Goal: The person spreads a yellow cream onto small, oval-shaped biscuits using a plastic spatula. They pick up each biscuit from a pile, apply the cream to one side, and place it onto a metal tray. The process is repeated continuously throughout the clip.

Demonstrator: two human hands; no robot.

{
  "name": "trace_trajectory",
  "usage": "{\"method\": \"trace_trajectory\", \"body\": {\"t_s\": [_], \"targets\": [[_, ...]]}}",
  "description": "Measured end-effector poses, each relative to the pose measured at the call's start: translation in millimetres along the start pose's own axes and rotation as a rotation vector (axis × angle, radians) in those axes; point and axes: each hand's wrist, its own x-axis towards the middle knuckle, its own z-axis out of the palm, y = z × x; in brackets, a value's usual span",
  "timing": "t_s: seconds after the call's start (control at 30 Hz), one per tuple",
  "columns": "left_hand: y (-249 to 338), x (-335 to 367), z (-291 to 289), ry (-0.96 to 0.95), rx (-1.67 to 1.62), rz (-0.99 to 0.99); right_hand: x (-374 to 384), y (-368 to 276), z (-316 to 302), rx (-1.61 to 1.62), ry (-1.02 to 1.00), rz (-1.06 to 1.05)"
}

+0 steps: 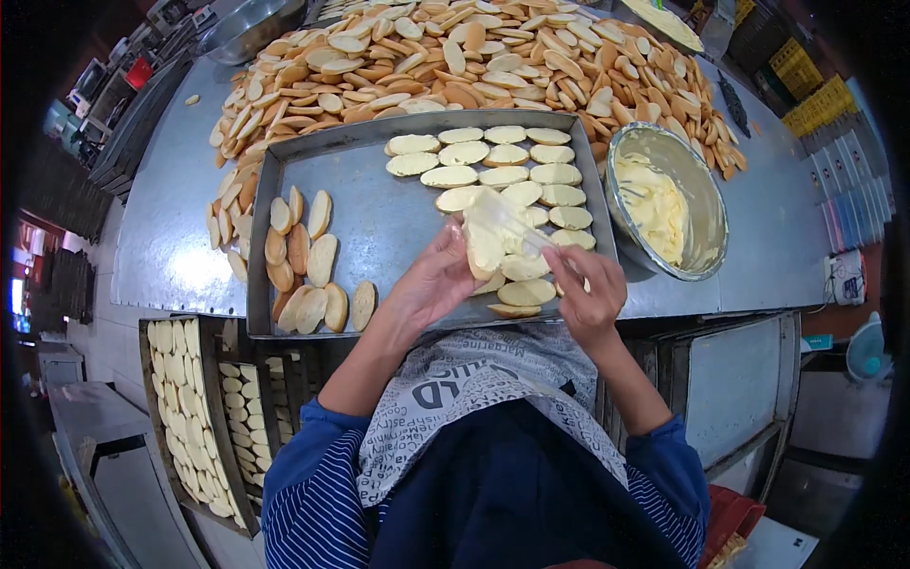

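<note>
My left hand (438,280) holds a slice of bread (484,250) by its side, cream facing up, above the tray (355,190). My right hand (590,289) is closed on a clear, flat spreader (512,220), which lies across the cream.

I'd expect the slice to be light and dry, fairly stiff but ready to crumble or snap if I pinch hard or press in the middle. The cream looks soft and slick, so the bare edge and underside are where to hold it, with my fingers supporting it from below.

Creamed slices (505,176) sit in close rows on the tray's right side, right under and beside my right hand; a low wrist could smear them. Plain slices (322,256) lie in a loose group at the tray's left. The tray's walls stand up around everything, the near one close to my forearms.

Just beside the right wall, a bowl (705,223) of cream (652,204) sits on the counter (180,190). Beyond the far wall, a big heap of bread (455,66) crowds that side.
</note>
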Motion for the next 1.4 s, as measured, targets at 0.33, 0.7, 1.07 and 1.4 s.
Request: {"method": "trace_trajectory", "body": {"t_s": [0.33, 0.7, 1.07, 1.4], "targets": [[19.0, -3.6, -35.7, 0.016, 0.246, 0.219, 13.8, -5.8, -16.5, 0.258, -0.032, 0.298], [40.5, -38.1, -52.8, 0.286, 0.804, 0.121, -17.6, -0.8, -41.0, 0.27, -0.231, 0.225], [34.3, -47.7, -75.5, 0.227, 1.668, -0.241, -31.7, 17.2, -47.8, 0.298, -0.125, 0.496], [17.8, -37.7, -69.3, 0.068, 1.778, -0.068, -38.5, 24.0, -47.2, 0.308, -0.092, 0.568]]}}
